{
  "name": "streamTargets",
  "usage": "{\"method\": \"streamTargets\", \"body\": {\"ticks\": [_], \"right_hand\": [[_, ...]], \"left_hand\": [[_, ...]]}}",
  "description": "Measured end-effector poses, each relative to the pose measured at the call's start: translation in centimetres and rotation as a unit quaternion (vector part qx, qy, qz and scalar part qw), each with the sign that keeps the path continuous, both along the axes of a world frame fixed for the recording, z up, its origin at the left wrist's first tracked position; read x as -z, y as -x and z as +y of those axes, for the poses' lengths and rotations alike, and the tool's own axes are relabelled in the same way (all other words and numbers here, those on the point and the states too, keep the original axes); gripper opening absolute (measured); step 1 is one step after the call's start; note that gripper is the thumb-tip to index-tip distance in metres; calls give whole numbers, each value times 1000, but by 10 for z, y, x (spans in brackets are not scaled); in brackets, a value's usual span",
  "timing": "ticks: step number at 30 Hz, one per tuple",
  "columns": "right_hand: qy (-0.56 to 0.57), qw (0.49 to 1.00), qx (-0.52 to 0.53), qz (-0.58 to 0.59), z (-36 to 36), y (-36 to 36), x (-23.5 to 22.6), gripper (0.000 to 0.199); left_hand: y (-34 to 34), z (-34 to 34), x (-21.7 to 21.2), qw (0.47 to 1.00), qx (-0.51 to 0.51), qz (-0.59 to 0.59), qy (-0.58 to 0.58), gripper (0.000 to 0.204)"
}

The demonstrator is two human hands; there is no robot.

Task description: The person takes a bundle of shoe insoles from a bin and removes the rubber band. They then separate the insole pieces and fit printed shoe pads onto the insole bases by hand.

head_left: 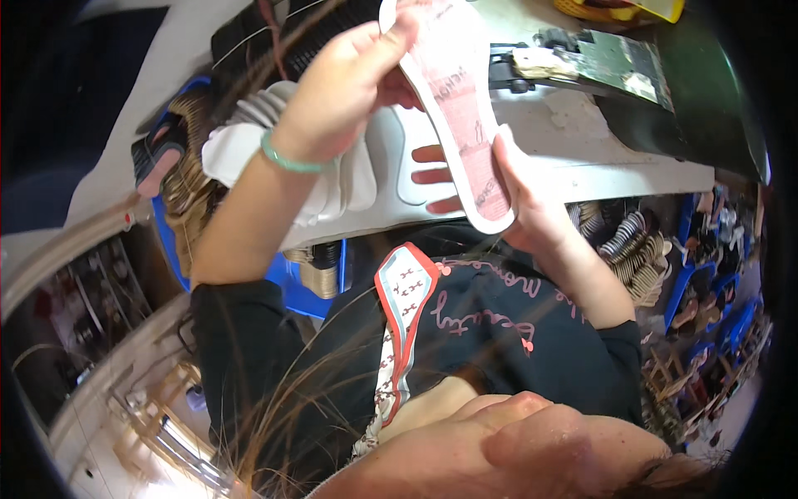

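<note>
Between my two hands I hold up a shoe insole (467, 108) with a white rim and a pink, marked face. My left hand (353, 79), with a pale green bangle on the wrist, grips its upper part, thumb on the face. Lower down, my right hand (528, 191) clasps the insole near its rounded lower end, thumb along one edge and fingers showing past the other. Below my left hand, several white insole pieces (357, 179) lie overlapped on the light worktable (582, 179), beside a pale grey sole-shaped piece (399, 158).
A machine part with black metal fittings and a green plate (619, 66) stands on the table's far right. Nearby are a large dark green curved housing (706, 91) and a yellow object (619, 7). Blue crates (303, 287) with beige sole pieces stand below the table. Black stacked pieces (241, 37) sit far left.
</note>
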State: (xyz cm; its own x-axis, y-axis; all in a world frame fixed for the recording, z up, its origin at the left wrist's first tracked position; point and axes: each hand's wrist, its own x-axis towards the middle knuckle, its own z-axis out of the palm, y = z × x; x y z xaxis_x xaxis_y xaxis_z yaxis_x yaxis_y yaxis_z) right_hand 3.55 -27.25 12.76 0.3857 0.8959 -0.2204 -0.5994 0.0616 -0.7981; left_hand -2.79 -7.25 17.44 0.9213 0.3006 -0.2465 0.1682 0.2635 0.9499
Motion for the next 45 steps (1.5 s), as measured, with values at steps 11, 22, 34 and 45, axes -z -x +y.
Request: {"method": "streamTargets", "body": {"ticks": [11, 22, 34, 45], "right_hand": [[20, 993, -30, -112, 7, -15, 88, 24], [114, 835, -26, -537, -15, -27, 100, 31], [226, 929, 104, -273, -12, -45, 155, 55], [41, 989, 111, -94, 8, 0, 99, 51]], "left_hand": [[21, -74, 58, 985, -94, -73, -123, 40], [30, -91, 128, 977, -177, -38, 113, 71], [25, -102, 156, 992, -128, 13, 0, 65], [44, -114, 132, 947, -189, -94, -242, 50]]}}
